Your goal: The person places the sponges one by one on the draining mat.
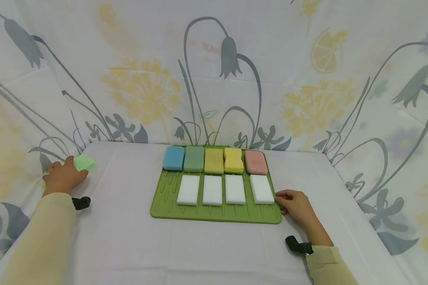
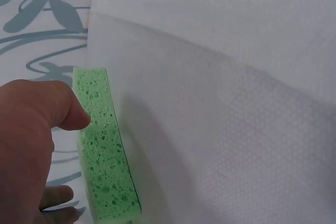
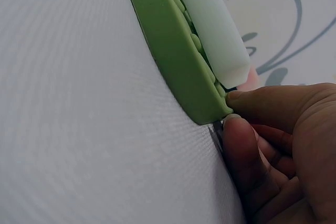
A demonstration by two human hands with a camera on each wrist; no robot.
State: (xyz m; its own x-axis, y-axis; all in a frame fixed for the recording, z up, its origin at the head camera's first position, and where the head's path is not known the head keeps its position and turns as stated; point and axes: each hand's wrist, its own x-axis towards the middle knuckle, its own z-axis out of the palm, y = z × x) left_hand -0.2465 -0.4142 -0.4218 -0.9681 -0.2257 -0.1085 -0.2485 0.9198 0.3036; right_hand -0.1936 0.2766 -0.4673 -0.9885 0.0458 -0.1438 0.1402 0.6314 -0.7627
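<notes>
At the far left, my left hand (image 1: 64, 176) holds a light green sponge (image 1: 84, 162) between thumb and fingers. In the left wrist view the thumb lies against the porous sponge (image 2: 105, 145); some fingers are hidden behind it. My right hand (image 1: 297, 206) pinches the right edge of a green ridged mat (image 1: 214, 213). In the right wrist view its thumb is on top of the mat's rim (image 3: 178, 72), with the forefinger at the edge below. A white sponge block (image 1: 262, 189) lies on the mat close to that hand.
Along the mat's back row lie a blue sponge (image 1: 173, 158), a green one (image 1: 194, 159), a yellow one (image 1: 214, 160), a notched yellow one (image 1: 233, 160) and a pink one (image 1: 256, 162). More white blocks (image 1: 188, 190) form the front row. Flower-printed cloth (image 1: 214, 79) rises behind the white table.
</notes>
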